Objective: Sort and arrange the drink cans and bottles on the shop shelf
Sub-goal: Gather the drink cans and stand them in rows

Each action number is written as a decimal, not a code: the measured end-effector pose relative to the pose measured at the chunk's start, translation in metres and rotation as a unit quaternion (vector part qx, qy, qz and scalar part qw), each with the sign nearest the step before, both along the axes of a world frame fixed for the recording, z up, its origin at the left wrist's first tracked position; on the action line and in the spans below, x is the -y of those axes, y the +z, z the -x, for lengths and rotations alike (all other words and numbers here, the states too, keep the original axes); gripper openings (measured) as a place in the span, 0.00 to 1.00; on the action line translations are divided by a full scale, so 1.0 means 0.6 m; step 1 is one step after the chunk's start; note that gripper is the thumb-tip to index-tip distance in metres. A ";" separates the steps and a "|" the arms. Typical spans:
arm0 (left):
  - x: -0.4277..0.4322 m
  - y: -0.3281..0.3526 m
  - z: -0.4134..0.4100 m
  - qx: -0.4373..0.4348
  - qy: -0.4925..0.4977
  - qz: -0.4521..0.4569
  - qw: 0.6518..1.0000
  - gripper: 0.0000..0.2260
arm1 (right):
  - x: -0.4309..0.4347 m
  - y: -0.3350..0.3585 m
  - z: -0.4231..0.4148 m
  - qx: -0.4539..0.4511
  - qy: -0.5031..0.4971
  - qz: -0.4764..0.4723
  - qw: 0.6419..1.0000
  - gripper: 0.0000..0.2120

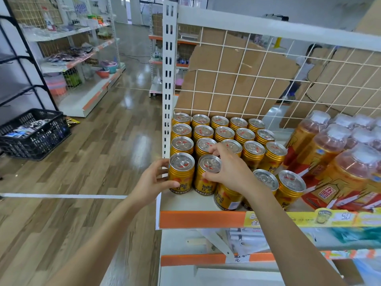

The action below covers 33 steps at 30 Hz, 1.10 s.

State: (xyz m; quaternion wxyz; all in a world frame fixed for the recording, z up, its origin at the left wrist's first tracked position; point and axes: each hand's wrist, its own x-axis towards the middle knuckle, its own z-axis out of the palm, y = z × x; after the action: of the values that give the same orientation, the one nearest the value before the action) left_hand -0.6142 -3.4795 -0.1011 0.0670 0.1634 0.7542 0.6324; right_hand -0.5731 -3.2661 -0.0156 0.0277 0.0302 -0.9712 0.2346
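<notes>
While the left hand (153, 180) wraps the corner can (181, 174) and the right hand (228, 170) pinches the neighbour can (207, 178) at the front-left of the shelf (202, 219), I'd slide both straight back, labels out, snug against the back rows (223, 133), no tipping.

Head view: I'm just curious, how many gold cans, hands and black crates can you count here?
Gold cans: 20
Hands: 2, the left hand and the right hand
Black crate: 1
Total: 23
</notes>
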 end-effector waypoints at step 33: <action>0.002 0.039 -0.036 -0.135 0.065 0.045 0.988 0.23 | -0.055 -0.002 -0.030 -0.090 -0.025 0.110 0.990 0.22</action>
State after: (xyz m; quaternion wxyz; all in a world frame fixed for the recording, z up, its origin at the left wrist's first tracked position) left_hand -0.5929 -3.4806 -0.0779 -0.0696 0.1947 0.7929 0.5731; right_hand -0.5550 -3.2329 -0.0169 0.1237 0.0235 -0.9337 0.3353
